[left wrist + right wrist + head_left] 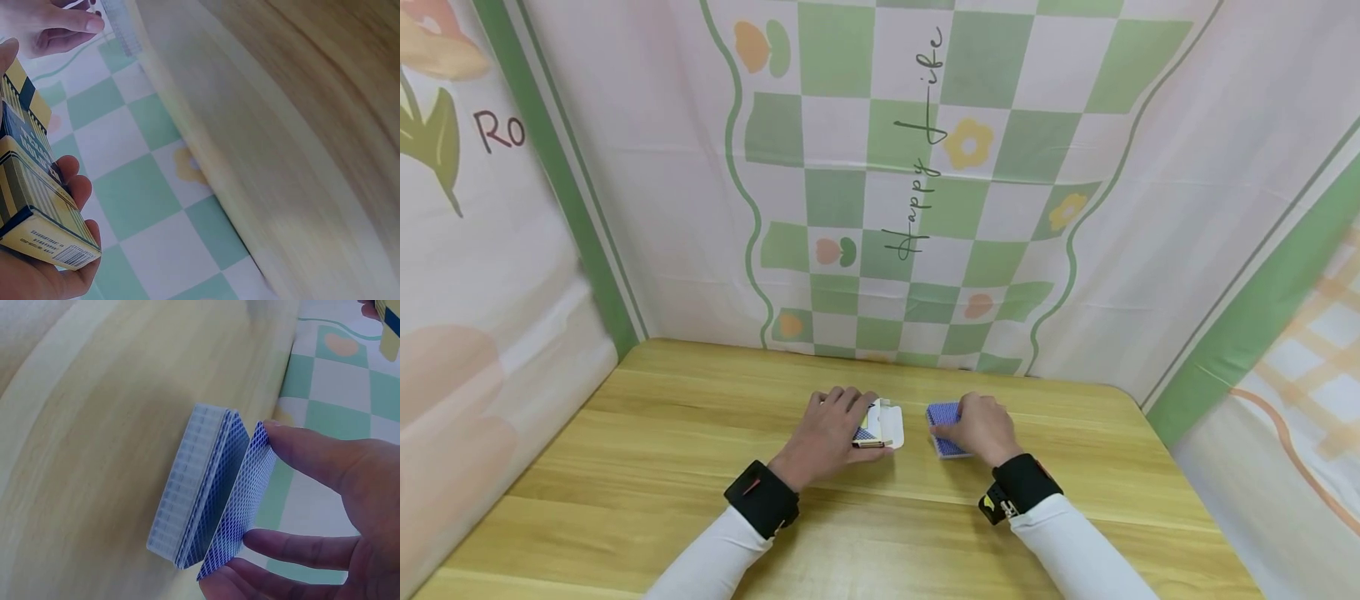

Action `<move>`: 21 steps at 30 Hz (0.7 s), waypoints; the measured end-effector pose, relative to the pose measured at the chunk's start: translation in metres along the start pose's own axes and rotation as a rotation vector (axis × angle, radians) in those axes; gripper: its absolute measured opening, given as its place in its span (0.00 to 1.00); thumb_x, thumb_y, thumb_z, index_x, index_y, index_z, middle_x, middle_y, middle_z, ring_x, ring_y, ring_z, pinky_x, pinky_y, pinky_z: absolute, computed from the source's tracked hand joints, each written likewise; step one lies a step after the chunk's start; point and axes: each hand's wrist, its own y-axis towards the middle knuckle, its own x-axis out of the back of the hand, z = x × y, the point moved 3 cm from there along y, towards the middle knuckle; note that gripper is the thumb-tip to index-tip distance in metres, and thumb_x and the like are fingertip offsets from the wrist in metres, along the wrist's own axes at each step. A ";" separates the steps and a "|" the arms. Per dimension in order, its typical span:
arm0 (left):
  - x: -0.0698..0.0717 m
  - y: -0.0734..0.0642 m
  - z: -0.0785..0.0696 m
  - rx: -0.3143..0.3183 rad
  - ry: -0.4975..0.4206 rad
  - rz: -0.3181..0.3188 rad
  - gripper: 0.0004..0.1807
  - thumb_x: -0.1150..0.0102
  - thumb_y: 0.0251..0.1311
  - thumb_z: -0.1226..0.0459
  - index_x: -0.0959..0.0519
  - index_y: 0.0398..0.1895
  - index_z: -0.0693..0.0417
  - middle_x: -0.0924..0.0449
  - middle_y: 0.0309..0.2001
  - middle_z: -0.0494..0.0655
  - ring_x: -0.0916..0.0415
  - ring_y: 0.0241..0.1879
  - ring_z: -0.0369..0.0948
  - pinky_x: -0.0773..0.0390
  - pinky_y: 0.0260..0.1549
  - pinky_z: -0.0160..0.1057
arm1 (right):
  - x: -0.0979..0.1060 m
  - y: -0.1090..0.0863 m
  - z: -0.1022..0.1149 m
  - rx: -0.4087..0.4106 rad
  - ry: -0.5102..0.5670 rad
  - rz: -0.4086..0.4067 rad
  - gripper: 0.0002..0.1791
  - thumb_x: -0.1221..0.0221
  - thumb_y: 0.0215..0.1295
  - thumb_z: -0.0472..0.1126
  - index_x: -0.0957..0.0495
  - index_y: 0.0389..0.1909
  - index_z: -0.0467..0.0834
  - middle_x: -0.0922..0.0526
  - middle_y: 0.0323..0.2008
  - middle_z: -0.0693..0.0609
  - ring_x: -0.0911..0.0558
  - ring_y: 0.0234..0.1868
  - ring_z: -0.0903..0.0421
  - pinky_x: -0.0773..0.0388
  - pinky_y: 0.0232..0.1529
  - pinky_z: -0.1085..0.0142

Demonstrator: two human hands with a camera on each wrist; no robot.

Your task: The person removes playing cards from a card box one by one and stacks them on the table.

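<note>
A yellow, white and dark blue playing card box (47, 194) is gripped in my left hand (827, 435), thumb along one side and fingers round the other. Its white flap (892, 427) stands open on the right, in the head view. To the right of the box, a deck of playing cards (187, 494) with blue patterned backs lies on the table. My right hand (985, 428) pinches a thin blue-backed card (240, 506) by its edges, tilted just above the deck. Whether it is a single card I cannot tell.
The wooden table (700, 500) carries the box and the deck. A curtain with green and white checks (910, 208) hangs behind its far edge, and printed cloth (497, 333) hangs along the left side. Black bands (763, 498) sit on both wrists.
</note>
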 end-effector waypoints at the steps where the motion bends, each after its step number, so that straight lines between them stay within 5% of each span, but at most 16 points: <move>1: 0.000 0.000 0.000 0.002 -0.001 0.002 0.43 0.56 0.50 0.29 0.33 0.59 0.49 0.27 0.49 0.48 0.31 0.49 0.46 0.33 0.41 0.49 | -0.001 0.000 0.000 -0.006 -0.004 0.001 0.28 0.33 0.42 0.61 0.26 0.28 0.40 0.27 0.21 0.50 0.27 0.22 0.54 0.33 0.20 0.63; 21: -0.002 -0.003 0.003 0.016 0.004 0.016 0.44 0.56 0.50 0.29 0.34 0.60 0.50 0.28 0.49 0.48 0.31 0.49 0.46 0.34 0.43 0.48 | -0.006 0.002 0.004 -0.028 -0.031 0.025 0.29 0.34 0.44 0.60 0.28 0.29 0.37 0.28 0.21 0.48 0.27 0.21 0.53 0.33 0.20 0.63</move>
